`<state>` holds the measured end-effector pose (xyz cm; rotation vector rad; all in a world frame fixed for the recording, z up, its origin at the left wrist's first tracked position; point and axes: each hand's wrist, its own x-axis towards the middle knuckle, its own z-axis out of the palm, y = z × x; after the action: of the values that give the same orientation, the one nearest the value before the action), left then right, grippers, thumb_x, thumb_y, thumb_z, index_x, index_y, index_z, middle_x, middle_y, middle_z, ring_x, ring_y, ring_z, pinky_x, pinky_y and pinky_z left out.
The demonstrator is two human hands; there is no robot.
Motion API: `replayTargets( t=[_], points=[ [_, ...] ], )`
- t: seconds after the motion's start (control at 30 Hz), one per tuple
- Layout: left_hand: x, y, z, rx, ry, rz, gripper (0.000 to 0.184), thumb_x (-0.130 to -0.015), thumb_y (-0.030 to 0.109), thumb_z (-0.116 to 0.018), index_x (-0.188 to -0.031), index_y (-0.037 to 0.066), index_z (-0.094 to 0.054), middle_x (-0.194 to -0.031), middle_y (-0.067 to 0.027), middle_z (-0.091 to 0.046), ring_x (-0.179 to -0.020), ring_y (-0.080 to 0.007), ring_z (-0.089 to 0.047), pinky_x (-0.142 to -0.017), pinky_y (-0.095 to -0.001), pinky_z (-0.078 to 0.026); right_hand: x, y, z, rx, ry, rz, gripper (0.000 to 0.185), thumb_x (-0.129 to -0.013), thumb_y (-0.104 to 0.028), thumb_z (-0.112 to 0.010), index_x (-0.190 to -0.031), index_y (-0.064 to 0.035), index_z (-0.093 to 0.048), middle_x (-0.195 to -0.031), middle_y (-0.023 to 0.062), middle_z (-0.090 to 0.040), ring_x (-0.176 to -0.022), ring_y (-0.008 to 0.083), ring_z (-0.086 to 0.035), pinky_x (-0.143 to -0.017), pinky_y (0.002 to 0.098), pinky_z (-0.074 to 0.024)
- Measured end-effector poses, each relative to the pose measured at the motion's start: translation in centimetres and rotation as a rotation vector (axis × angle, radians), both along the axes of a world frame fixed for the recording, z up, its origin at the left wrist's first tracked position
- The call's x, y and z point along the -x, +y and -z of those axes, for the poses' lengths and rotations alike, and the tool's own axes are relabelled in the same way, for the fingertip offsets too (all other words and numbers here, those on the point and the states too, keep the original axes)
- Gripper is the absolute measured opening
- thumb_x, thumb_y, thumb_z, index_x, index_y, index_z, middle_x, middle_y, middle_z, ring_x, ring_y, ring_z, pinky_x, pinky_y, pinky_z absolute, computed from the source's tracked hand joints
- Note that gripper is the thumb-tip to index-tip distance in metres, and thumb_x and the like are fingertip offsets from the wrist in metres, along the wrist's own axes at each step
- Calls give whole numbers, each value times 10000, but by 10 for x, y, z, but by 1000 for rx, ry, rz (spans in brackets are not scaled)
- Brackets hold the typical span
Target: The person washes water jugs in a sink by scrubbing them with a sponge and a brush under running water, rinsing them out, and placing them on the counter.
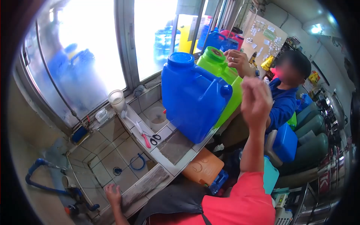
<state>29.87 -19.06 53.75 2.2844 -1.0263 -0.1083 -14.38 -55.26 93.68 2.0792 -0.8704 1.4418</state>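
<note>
My left hand (113, 195) is low at the left, by the front rim of the tiled sink (129, 193). Its fingers are apart and it holds nothing. Raised in the air, my right hand (257, 95) has curled, slightly blurred fingers; anything between them is hidden. Left of it stands a blue plastic water jug (195, 97) with a blue cap (180, 57), upright on the tiled ledge. Right behind this jug is a lime green jug (225, 75). A co-worker's hand with a ring (238, 62) is beside the green jug's top.
Scissors (153, 138) and a pink-handled knife (144, 137) lie on the tiled divider, near a white cup (117, 99). A blue hose ring (138, 162) is in the sink. An orange jug (203, 167) stands below the ledge. A co-worker in blue (281, 101) is at the right.
</note>
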Motion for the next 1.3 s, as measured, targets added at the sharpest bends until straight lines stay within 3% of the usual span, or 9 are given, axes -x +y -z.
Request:
replayTargets(
  t=[0.2,0.37,0.53,0.6,0.7,0.83,0.97,1.13,1.3],
  points=[
    [5,-2,-3,13,49,34,220,-833,161,-709,-949,-17,-653,-1021,-183,-600,-988,-362,-585,-887,-415,-465,35,-99,-82,117,-112,255,384,-961,-306,-608,-1204,-9,-612,-1098,176,-658,-1039,338,-626,-912,393,-470],
    [3,-2,5,13,91,-26,205,-847,183,-688,-913,-8,-655,-967,-184,-610,-949,-358,-589,-861,-418,-467,56,-181,-75,97,14,308,607,-979,-541,-476,-1352,-67,-541,-1361,221,-544,-1299,378,-481,-1106,452,-346],
    [4,-2,5,-14,82,-43,200,-850,188,-680,-901,-4,-656,-947,-186,-611,-929,-363,-589,-836,-422,-465,55,-182,-40,37,115,449,636,-965,-588,-464,-1312,-71,-589,-1247,236,-613,-1216,367,-559,-1026,447,-419],
    [4,-3,5,-22,85,-43,198,-852,189,-676,-899,-3,-656,-944,-185,-611,-925,-364,-589,-830,-421,-464,56,-175,-28,-592,-46,116,604,-970,-576,-477,-1242,-61,-639,-1198,207,-653,-1156,332,-608,-1039,384,-424],
    [8,-3,1,-33,82,-60,201,-849,195,-679,-894,1,-656,-935,-181,-611,-916,-360,-588,-824,-414,-465,44,-159,-18,-999,-5,-30,585,-989,-549,-468,-1188,-33,-660,-1087,168,-697,-1059,278,-658,-981,333,-460],
    [2,-1,10,-57,63,-57,209,-842,204,-689,-888,1,-667,-898,-177,-616,-873,-349,-594,-797,-415,-473,10,-132,13,-964,136,-435,738,-886,-661,-560,-1172,9,-675,-1106,187,-698,-1022,289,-663,-921,356,-495],
    [1,-4,11,-90,77,-69,216,-838,213,-697,-879,1,-680,-875,-175,-624,-840,-330,-604,-768,-415,-482,-18,-107,28,-863,146,-261,800,-797,-668,-666,-1174,37,-664,-1109,214,-689,-1051,288,-661,-910,354,-505],
    [-4,1,26,-67,78,-63,225,-837,226,-697,-872,4,-689,-871,-175,-634,-828,-318,-616,-757,-411,-488,-32,-131,19,-1118,215,-145,572,-703,-369,-736,-1059,74,-673,-954,234,-700,-892,297,-694,-798,368,-532],
    [-4,11,26,-71,57,-95,229,-837,229,-694,-872,3,-692,-857,-181,-648,-811,-325,-634,-746,-413,-495,35,-69,-21,-1071,204,-150,415,-686,-203,-704,-1032,27,-703,-907,107,-721,-801,165,-666,-774,297,-526]
  ],
)
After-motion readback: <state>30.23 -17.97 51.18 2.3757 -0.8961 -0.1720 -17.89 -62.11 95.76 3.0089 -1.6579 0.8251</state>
